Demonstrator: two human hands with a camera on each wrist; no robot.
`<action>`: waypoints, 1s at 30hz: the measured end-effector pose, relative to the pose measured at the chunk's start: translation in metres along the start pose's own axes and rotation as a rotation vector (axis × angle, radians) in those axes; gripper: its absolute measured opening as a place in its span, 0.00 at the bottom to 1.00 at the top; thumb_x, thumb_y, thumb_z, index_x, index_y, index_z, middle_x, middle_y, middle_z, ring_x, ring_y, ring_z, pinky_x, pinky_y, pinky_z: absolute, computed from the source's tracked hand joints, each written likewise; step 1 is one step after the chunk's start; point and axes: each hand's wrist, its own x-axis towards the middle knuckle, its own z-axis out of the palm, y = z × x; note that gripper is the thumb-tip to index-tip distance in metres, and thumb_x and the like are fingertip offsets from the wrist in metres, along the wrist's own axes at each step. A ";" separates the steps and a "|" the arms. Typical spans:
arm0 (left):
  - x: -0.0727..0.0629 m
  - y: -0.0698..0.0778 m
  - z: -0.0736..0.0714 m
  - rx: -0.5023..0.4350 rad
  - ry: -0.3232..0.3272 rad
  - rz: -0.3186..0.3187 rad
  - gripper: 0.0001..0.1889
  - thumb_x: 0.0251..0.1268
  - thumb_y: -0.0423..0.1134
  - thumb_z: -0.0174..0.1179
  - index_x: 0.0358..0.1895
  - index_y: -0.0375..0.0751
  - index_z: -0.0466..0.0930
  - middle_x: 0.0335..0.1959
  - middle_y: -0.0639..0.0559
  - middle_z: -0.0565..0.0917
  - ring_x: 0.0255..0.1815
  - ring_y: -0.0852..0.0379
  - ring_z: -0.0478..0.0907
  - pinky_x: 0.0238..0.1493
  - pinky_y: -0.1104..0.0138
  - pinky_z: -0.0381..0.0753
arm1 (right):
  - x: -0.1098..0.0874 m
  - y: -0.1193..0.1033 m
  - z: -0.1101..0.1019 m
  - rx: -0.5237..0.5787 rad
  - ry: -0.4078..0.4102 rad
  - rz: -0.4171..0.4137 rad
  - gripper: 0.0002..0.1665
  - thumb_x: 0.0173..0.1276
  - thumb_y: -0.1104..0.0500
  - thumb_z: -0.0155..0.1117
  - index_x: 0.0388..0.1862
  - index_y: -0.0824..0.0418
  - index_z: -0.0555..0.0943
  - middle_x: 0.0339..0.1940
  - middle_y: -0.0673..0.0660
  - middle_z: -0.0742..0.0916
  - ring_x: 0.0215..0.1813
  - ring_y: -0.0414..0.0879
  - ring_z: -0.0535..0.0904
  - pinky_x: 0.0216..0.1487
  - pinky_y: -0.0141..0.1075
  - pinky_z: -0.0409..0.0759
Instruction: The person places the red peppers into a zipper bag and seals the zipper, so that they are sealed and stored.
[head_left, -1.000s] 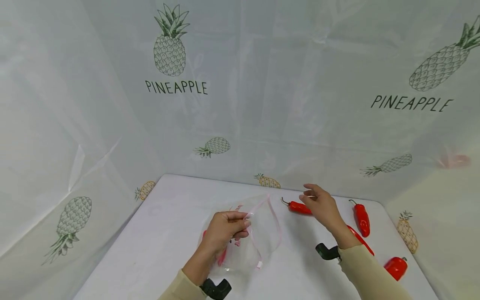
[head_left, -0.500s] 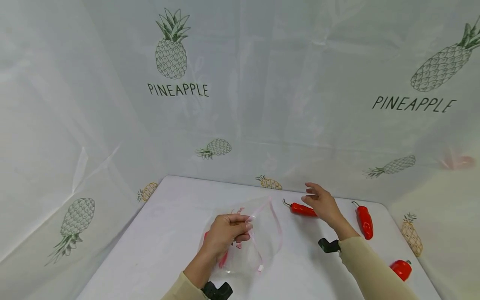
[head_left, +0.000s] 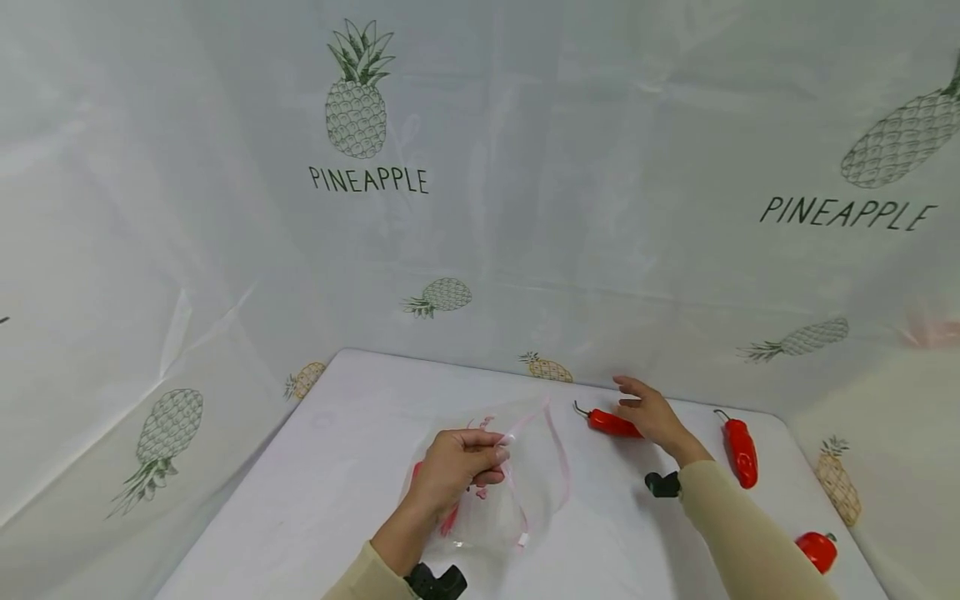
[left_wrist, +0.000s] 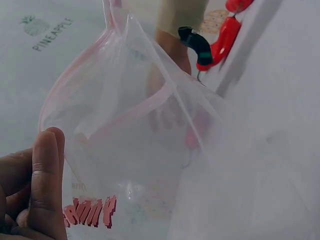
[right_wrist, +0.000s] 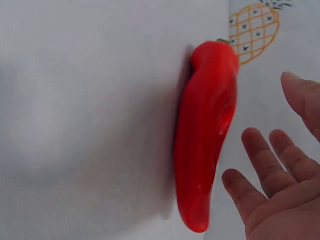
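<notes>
My left hand pinches the rim of a clear zip bag with a pink seal and a white slider. The bag's mouth gapes toward the right. Something red shows at the bag's left side, partly hidden by the hand. Over a long red chili pepper near the table's back edge hovers my right hand. In the right wrist view, its spread fingers stand beside the pepper, apparently apart from it. Pink lettering marks the bag in the left wrist view.
Farther right on the white table lies another red chili pepper. A rounder red pepper sits near the right edge, partly behind the right sleeve. A pineapple-print sheet hangs behind the table.
My right hand has come lower and closer to the back chili pepper. The left hand keeps its pinch on the bag. The head view has shifted slightly.
</notes>
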 end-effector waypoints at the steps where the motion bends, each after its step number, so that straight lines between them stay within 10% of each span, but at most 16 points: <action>1: 0.000 0.000 0.000 0.003 -0.001 -0.001 0.17 0.70 0.28 0.68 0.58 0.21 0.83 0.42 0.44 0.89 0.28 0.64 0.88 0.36 0.74 0.89 | 0.001 0.002 0.000 0.001 -0.006 0.008 0.39 0.79 0.62 0.61 0.84 0.61 0.60 0.80 0.73 0.68 0.75 0.72 0.71 0.74 0.63 0.75; 30: 0.002 -0.006 -0.001 0.010 0.003 0.010 0.17 0.70 0.29 0.69 0.57 0.22 0.83 0.37 0.49 0.89 0.26 0.64 0.87 0.28 0.77 0.84 | -0.013 0.011 0.022 -0.015 -0.082 0.125 0.43 0.74 0.57 0.68 0.82 0.64 0.62 0.69 0.73 0.78 0.65 0.65 0.79 0.59 0.54 0.87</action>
